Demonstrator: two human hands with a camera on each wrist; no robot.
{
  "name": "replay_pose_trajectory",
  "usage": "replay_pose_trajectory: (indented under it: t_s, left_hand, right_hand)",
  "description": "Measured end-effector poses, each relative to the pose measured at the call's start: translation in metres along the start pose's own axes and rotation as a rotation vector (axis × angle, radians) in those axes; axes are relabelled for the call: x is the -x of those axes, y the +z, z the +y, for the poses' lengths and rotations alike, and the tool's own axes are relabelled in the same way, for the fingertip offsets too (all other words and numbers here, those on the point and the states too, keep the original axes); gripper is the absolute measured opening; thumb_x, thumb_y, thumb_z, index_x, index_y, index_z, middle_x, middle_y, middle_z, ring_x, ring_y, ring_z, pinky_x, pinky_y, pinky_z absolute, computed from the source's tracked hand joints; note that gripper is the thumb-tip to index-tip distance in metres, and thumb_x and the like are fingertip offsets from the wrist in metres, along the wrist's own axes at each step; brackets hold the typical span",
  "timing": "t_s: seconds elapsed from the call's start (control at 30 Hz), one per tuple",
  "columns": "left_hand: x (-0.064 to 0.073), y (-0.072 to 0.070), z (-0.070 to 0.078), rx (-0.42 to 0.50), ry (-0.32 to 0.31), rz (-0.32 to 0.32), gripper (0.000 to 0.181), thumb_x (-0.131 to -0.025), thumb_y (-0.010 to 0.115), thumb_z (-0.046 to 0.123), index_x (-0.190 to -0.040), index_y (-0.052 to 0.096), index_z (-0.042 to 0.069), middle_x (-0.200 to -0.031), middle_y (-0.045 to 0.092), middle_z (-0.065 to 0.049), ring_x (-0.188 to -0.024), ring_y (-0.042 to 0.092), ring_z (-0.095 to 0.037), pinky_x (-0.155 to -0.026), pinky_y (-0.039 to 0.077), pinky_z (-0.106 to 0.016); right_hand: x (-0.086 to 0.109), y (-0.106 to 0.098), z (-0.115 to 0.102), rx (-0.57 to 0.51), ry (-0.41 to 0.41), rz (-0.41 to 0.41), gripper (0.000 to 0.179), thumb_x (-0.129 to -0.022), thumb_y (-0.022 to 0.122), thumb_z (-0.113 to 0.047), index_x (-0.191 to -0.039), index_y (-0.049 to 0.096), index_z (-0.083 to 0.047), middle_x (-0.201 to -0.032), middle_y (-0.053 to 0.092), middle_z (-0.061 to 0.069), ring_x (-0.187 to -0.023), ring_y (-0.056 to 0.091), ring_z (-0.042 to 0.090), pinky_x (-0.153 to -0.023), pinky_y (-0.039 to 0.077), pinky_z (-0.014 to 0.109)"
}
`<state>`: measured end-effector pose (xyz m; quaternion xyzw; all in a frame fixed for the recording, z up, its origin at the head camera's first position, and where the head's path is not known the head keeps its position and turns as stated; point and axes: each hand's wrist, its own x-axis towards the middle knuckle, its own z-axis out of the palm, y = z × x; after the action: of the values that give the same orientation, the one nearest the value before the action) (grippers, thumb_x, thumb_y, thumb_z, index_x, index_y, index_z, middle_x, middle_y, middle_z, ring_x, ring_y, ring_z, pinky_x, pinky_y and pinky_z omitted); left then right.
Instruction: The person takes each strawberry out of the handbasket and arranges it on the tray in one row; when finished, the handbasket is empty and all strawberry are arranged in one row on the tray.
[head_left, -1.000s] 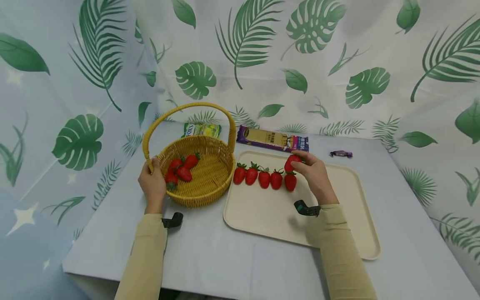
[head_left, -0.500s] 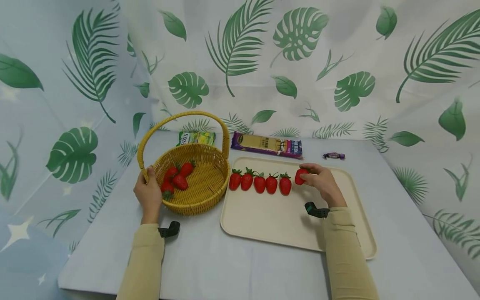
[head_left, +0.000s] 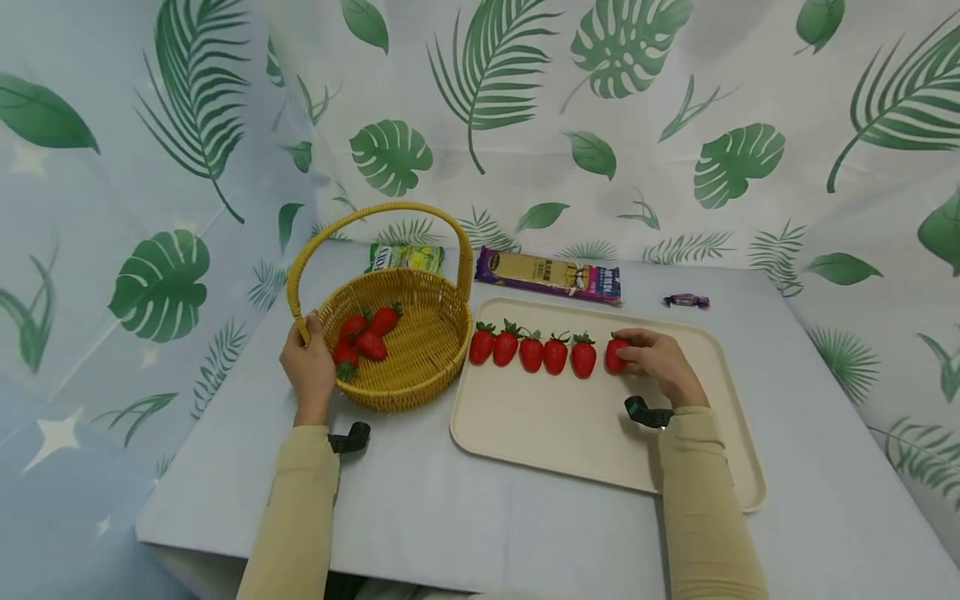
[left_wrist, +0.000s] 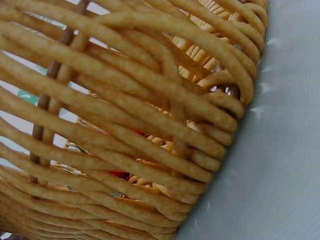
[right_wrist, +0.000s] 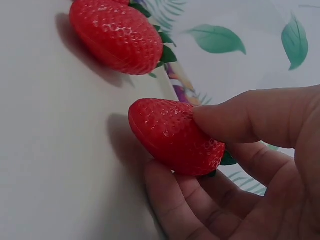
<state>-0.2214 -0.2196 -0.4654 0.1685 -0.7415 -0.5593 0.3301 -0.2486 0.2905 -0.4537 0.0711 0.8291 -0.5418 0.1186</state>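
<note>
My right hand (head_left: 660, 360) pinches a red strawberry (right_wrist: 172, 135) between thumb and fingers, close over the cream tray (head_left: 555, 425). To its left, several strawberries (head_left: 531, 352) lie in a row on the tray, green leaves toward the back. My left hand (head_left: 309, 362) grips the left side of a yellow wicker basket (head_left: 397, 392), where the handle meets the rim. Inside the basket, several more strawberries (head_left: 371, 344) are gathered at the left. The basket's woven wall (left_wrist: 115, 95) fills most of the left wrist view, and the left fingers are hidden there.
Behind the basket lies a green snack packet (head_left: 405, 257). A long purple and gold package (head_left: 549, 276) lies behind the tray, and a small purple wrapped candy (head_left: 686, 301) sits at the back right. A leaf-print curtain (head_left: 517, 92) stands behind the table.
My right hand has carried the strawberry rightward and down from above the row's right end to the tray beside it. The left hand keeps its grip on the basket.
</note>
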Motion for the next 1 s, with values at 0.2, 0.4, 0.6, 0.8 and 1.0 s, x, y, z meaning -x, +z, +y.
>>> replay_pose_trajectory:
  t_s: [0.2, 0.4, 0.6, 0.8, 1.0]
  left_hand:
    - [-0.004, 0.010, 0.005, 0.020, 0.031, 0.023, 0.051, -0.102, 0.048, 0.044, -0.108, 0.067, -0.003, -0.083, 0.058, -0.015, -0.065, 0.038, -0.015, -0.063, 0.028, -0.030]
    - [-0.008, 0.016, 0.013, 0.029, 0.061, 0.013, 0.049, -0.102, 0.049, 0.043, -0.106, 0.067, -0.003, -0.066, 0.039, -0.002, -0.057, 0.029, -0.012, -0.059, 0.025, -0.031]
    - [-0.010, 0.018, 0.018, 0.016, 0.067, 0.021, 0.049, -0.101, 0.049, 0.045, -0.090, 0.063, -0.001, -0.062, 0.034, -0.001, -0.054, 0.028, -0.010, -0.056, 0.024, -0.030]
    - [-0.005, 0.012, 0.015, -0.008, 0.049, 0.032, 0.047, -0.100, 0.049, 0.046, -0.087, 0.059, 0.002, -0.063, 0.034, -0.001, -0.057, 0.030, -0.014, -0.059, 0.024, -0.031]
    - [0.006, 0.003, 0.007, -0.019, 0.011, 0.047, 0.051, -0.100, 0.049, 0.047, -0.097, 0.066, -0.001, -0.064, 0.039, -0.001, -0.059, 0.033, -0.015, -0.061, 0.026, -0.032]
  right_hand:
    - [-0.003, -0.004, -0.003, 0.011, 0.006, 0.015, 0.048, -0.097, 0.061, -0.018, -0.141, 0.049, -0.002, -0.141, 0.047, 0.023, -0.100, 0.057, 0.016, -0.080, 0.051, 0.021]
    - [-0.004, -0.008, -0.005, 0.005, -0.005, 0.034, 0.047, -0.098, 0.061, -0.019, -0.141, 0.050, -0.002, -0.140, 0.048, 0.023, -0.097, 0.060, 0.013, -0.082, 0.052, 0.022]
    - [-0.001, -0.010, -0.002, -0.023, -0.025, 0.038, 0.048, -0.098, 0.062, -0.017, -0.141, 0.049, 0.000, -0.140, 0.049, 0.024, -0.087, 0.062, 0.006, -0.079, 0.052, 0.021]
    - [-0.002, -0.003, 0.002, -0.012, -0.040, 0.033, 0.047, -0.097, 0.063, -0.015, -0.139, 0.050, 0.002, -0.138, 0.050, 0.025, -0.087, 0.062, 0.008, -0.077, 0.053, 0.022]
    - [0.002, 0.001, 0.007, 0.032, -0.016, 0.025, 0.049, -0.096, 0.063, -0.018, -0.139, 0.050, 0.001, -0.138, 0.050, 0.024, -0.095, 0.060, 0.016, -0.080, 0.053, 0.024]
